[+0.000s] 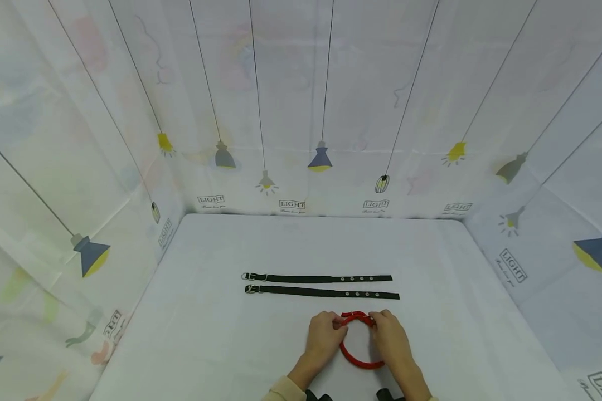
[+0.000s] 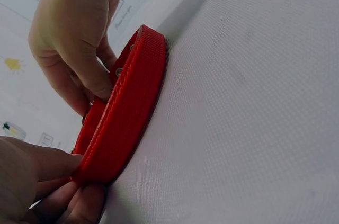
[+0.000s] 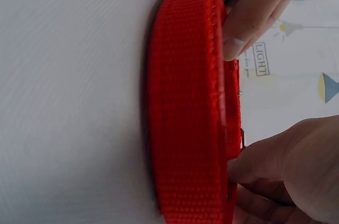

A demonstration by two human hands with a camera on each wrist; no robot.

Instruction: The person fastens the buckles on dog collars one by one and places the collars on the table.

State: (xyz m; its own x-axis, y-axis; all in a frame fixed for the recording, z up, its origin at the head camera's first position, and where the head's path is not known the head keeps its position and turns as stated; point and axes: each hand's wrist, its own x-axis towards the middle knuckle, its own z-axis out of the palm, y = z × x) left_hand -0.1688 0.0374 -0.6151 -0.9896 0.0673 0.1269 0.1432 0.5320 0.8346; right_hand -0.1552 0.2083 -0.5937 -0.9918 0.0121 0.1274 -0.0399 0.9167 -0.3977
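Observation:
A red woven collar (image 1: 362, 365) is bent into a loop and stands on its edge on the white table, its buckle part at the far side. My left hand (image 1: 325, 337) pinches the loop's far left side between thumb and fingers. Opposite it, my right hand (image 1: 390, 337) grips the strap at the far right, near the overlapping ends. In the left wrist view metal eyelets show inside the red collar (image 2: 130, 113). From the right wrist the collar's outer webbing (image 3: 185, 102) fills the middle, and fingers hide part of the buckle area.
Two black collars (image 1: 301, 279) with buckles at their left and eyelets at their right lie straight, side by side, beyond my hands on the white table (image 1: 205, 334). A white curtain (image 1: 291, 83) printed with lamps surrounds the table's back and sides.

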